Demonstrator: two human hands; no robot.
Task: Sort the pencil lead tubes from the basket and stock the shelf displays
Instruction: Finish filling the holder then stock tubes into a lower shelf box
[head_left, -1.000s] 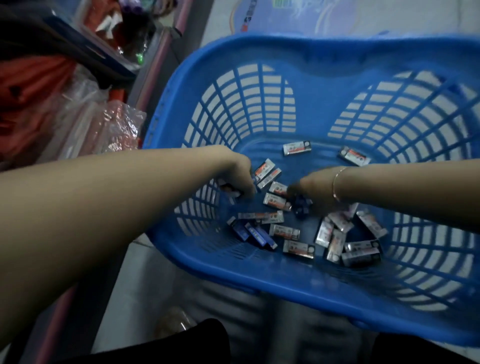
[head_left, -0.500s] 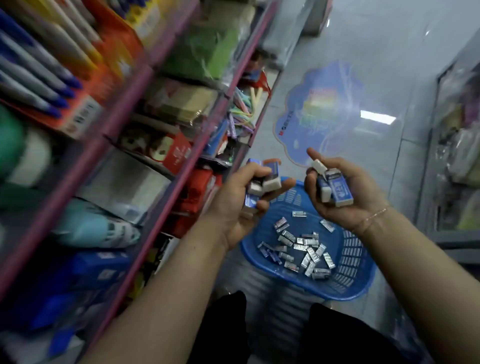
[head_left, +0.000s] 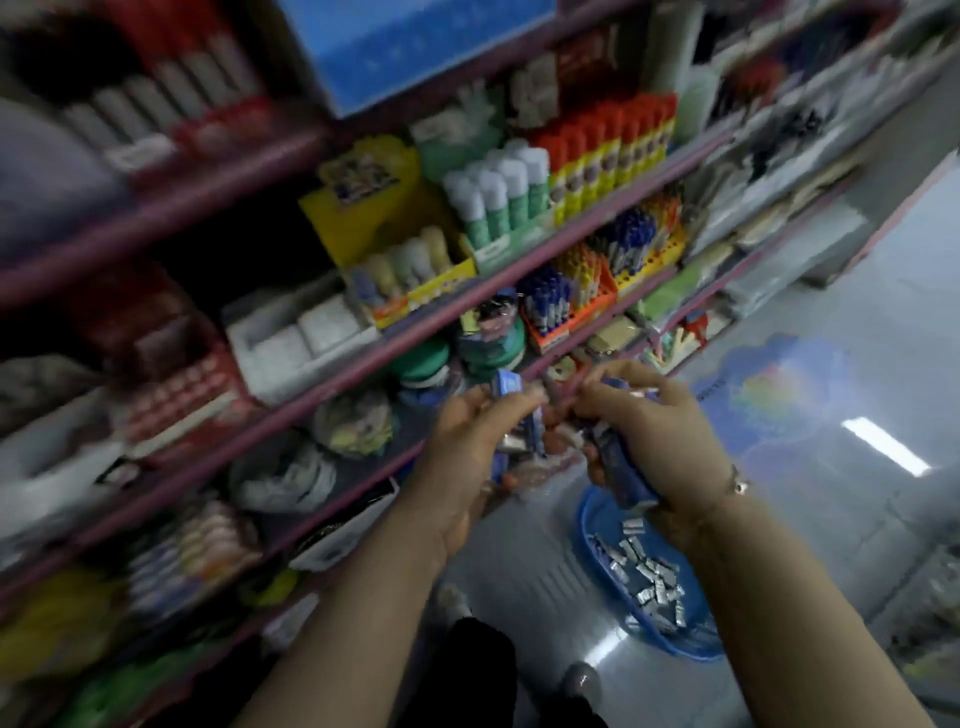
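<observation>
Since half a second ago both hands have lifted from beside the lower shelves to the level of the pen racks and drawn close together, while the view has swung up and blurred. Curled fingers of the left hand (head_left: 467, 441) clamp a bunch of small blue-and-white pencil lead tubes (head_left: 511, 415); one blue tube pokes up above the fingertips and the others lie across the palm side, under the bent fingers. Facing it, the right hand (head_left: 660, 436) grips its own cluster of blue tubes (head_left: 623, 470), which runs down along the palm and juts out below the heel of the hand, with the thumb and forefinger raised and reaching toward the left hand's bunch. Motion blur hides whether the two sets of fingertips touch. A thin bracelet (head_left: 737, 486) sits on the right wrist. Below the right forearm, the blue plastic lattice basket (head_left: 589, 519) rests on the glossy floor with many silver-grey tubes (head_left: 649, 571) loose in its bottom. Purple-edged shelves (head_left: 363, 374) to the left carry glue sticks (head_left: 498, 197) and blue-capped pens (head_left: 550, 301).
</observation>
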